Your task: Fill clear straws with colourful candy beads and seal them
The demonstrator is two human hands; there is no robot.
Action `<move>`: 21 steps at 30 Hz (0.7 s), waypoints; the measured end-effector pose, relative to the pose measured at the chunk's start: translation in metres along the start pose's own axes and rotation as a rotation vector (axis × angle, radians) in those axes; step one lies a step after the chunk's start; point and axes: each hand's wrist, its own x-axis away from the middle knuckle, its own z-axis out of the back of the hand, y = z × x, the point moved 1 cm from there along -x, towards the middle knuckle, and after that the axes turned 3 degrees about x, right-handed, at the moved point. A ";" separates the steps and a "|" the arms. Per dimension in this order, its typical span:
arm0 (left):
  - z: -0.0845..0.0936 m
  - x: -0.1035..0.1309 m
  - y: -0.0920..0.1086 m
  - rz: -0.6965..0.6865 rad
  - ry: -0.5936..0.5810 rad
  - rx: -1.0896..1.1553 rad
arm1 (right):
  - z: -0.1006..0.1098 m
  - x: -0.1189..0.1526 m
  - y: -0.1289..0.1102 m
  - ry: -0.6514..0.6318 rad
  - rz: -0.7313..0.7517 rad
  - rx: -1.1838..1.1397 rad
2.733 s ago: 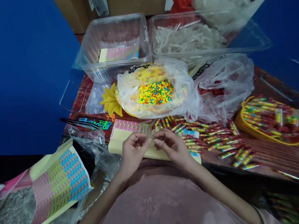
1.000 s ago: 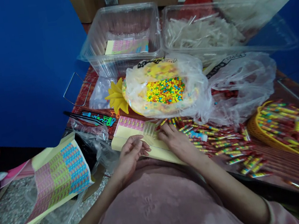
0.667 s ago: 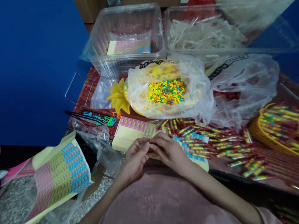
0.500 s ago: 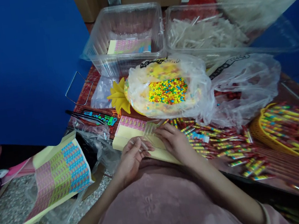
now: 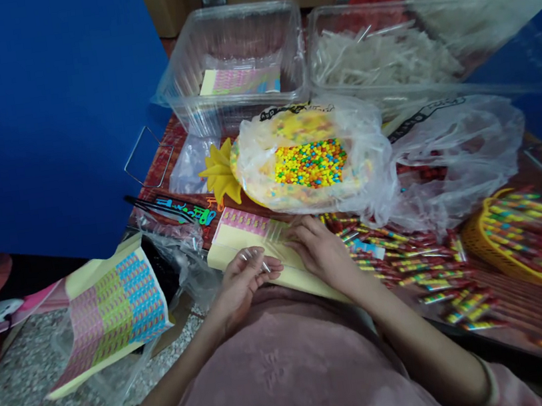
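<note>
Hands have parted since 0.7 s ago, when their fingertips met above the sheet; right one now reaches forward, left sits back near the body. Left hand half-curled, thumb and fingers gripping a few short, clear plastic tubes that poke out at the fingertips. Right hand bent at the fingers, at the edge of a row of clear, slim tubes lying on a pale-yellow paper sheet with pink printed labels; cannot tell whether it pinches one. Key relation: row lies just left of the right fingertips and forward of the left hand, long axes running roughly away from the body, slightly slanted; right hand is nearer. Sheet rests at the near edge of the dark-red worktop. Right of the right hand, a loose heap of red-ended tubes with multicoloured fillings; farther right, more in a yellow plastic basket. Beyond the sheet, multicoloured round pellets in a whitish plastic bag.
</note>
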 end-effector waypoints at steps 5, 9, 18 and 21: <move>-0.009 -0.001 -0.005 -0.008 -0.021 0.082 | -0.001 0.003 -0.034 0.028 -0.112 -0.484; -0.005 -0.002 -0.003 -0.013 0.013 0.082 | -0.005 0.004 -0.033 0.063 -0.158 -0.495; 0.004 -0.001 0.006 -0.023 0.079 0.045 | -0.020 0.013 -0.019 -0.028 -0.253 -0.416; 0.000 0.001 0.003 -0.011 0.096 0.060 | -0.012 0.013 -0.030 -0.022 -0.353 -0.660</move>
